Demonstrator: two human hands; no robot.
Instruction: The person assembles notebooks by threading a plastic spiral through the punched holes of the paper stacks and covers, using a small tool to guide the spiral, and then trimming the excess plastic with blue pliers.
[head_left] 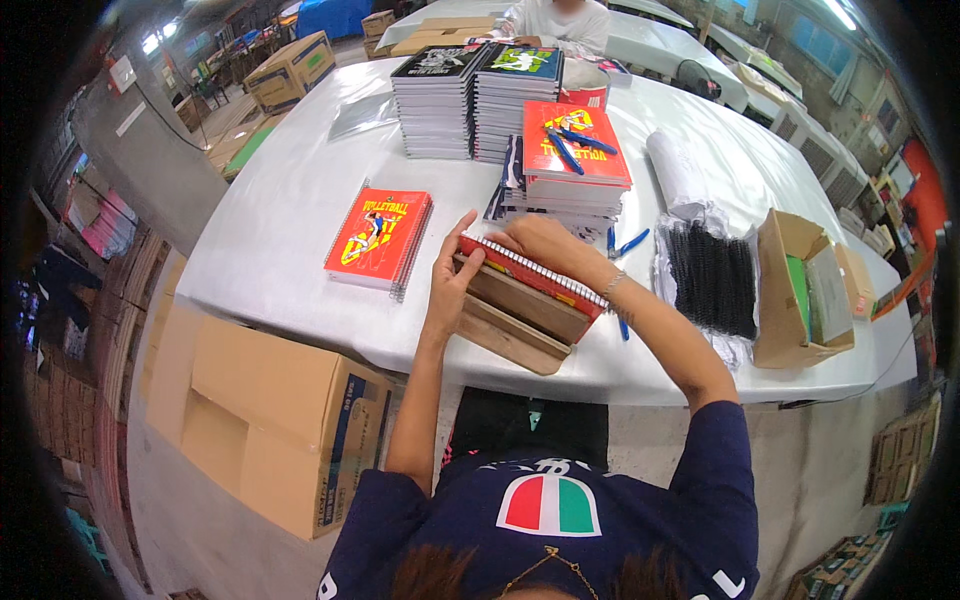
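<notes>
My left hand (455,275) grips the end of a red notebook (545,275), its thumb across the near side. The notebook stands spine up in a slotted wooden stand (520,335) by the table's front edge, a row of binding along its top. Across the far side reaches my right hand (545,243), fingers curled at the binding; their tips are hidden, so what they pinch does not show. Left of the hands lies a red spiral notebook (378,238). Blue-handled pliers (570,150) rest on a stack of red-covered books (575,185) beyond them.
More blue-handled pliers (628,243) lie right of the stack. Black plastic coils (710,280) sit beside an open cardboard box (795,335). Tall notebook stacks (435,115) stand farther back. A large carton (270,420) is at the table's front left. Another person (560,25) sits opposite.
</notes>
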